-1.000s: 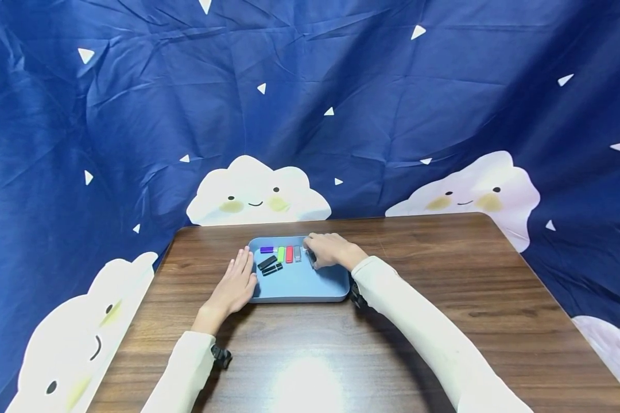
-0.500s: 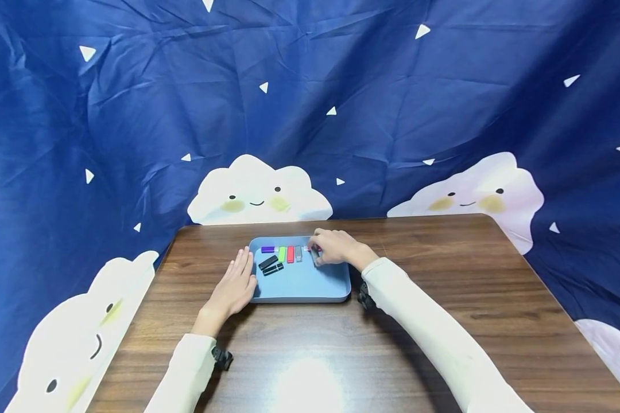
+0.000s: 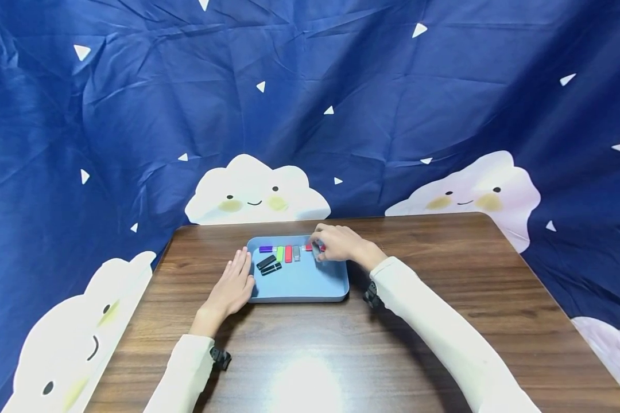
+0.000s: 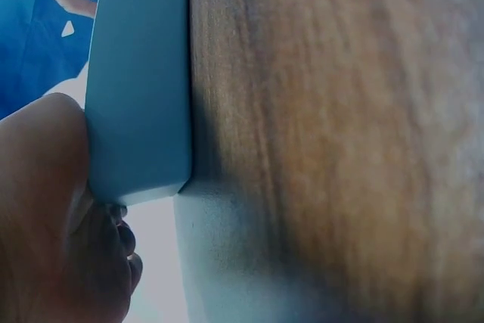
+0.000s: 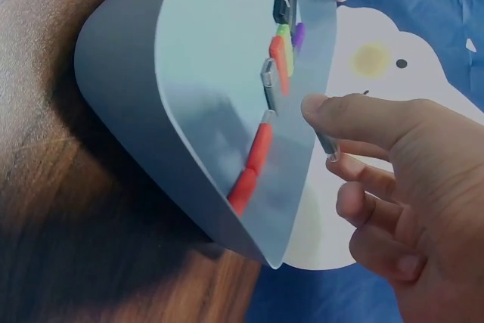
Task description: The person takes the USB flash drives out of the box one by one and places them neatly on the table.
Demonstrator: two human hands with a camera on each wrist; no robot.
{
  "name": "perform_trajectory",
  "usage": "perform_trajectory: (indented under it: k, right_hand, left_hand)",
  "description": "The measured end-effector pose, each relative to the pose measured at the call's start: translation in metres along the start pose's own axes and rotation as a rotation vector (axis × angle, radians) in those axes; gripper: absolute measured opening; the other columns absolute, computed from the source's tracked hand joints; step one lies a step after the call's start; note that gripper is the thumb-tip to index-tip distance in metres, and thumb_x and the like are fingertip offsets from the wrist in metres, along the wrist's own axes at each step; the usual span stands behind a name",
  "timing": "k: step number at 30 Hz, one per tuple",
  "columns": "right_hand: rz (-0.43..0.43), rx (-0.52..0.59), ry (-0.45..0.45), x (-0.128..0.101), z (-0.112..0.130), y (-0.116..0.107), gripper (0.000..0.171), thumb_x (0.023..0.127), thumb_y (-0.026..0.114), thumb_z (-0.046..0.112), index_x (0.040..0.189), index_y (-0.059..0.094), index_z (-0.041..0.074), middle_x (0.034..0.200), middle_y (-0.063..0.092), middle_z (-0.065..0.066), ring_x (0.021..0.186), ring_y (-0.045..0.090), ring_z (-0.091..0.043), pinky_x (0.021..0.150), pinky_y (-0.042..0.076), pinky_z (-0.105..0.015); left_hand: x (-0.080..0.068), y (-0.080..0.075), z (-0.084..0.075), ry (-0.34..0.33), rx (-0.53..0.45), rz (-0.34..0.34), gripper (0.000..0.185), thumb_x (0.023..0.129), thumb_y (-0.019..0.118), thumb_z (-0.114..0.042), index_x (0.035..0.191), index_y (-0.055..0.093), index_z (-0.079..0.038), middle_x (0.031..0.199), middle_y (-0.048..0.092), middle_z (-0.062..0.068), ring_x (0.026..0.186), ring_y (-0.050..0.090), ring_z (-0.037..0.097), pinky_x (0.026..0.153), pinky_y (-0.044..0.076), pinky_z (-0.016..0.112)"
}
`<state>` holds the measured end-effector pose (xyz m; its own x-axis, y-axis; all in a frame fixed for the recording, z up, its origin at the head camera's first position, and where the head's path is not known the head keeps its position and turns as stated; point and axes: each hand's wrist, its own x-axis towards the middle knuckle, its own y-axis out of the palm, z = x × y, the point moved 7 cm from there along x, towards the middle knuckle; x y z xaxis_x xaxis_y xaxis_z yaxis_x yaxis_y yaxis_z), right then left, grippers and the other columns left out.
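Note:
A shallow blue tray (image 3: pixel 299 287) holds several USB flash drives. My left hand (image 3: pixel 231 288) rests with straight fingers along the tray's left rim. Over the tray's far right part, my right hand (image 3: pixel 337 244) pinches a grey flash drive (image 5: pixel 327 143) between thumb and fingers. Below it lie two red flash drives (image 5: pixel 259 149), end to end. A purple flash drive (image 3: pixel 266 249), a green one (image 3: pixel 280 254), another red one (image 3: pixel 288 254) and a second grey one (image 3: pixel 297 253) sit in the far row. Two black flash drives (image 3: pixel 271 269) lie nearer, on the left.
The tray stands near the far edge of a brown wooden table (image 3: pixel 444 287). Behind the table hangs a blue curtain (image 3: pixel 310 86) with white clouds. A dark wrist device (image 3: pixel 220 358) sits at my left sleeve and another dark device (image 3: pixel 372 293) at the right.
My right hand has shifted right and slightly away from me, holding the grey flash drive. Red flash drives now show beneath its fingers. The left hand has stayed at the rim.

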<state>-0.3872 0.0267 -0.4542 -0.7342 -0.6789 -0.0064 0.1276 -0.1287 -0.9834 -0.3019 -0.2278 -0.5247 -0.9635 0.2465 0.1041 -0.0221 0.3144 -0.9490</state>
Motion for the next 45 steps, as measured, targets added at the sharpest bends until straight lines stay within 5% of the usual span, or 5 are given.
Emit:
perform_trajectory:
  k: [24,45]
  right_hand:
    - [-0.099,-0.010,-0.028,-0.027,-0.003,-0.028,0.049,0.091,0.082,0.032,0.136,0.073,0.017,0.134,0.065,-0.005,0.098,0.071,-0.028,0.083,0.061,-0.047]
    - [-0.185,0.004,-0.013,-0.052,-0.022,-0.055,0.050,0.089,0.087,0.028,0.135,0.073,0.016,0.131,0.066,-0.003,0.082,0.067,-0.023,0.073,0.058,-0.044]
  left_hand:
    - [0.001,0.000,0.002,-0.005,0.004,0.026,0.064,0.111,0.039,-0.020,0.166,0.021,0.009,0.178,0.013,0.022,0.166,0.012,0.040,0.135,0.017,0.058]
    - [0.001,0.003,0.002,-0.008,-0.009,0.032,0.065,0.111,0.038,-0.020,0.166,0.019,0.009,0.178,0.014,0.023,0.166,0.012,0.041,0.135,0.018,0.058]
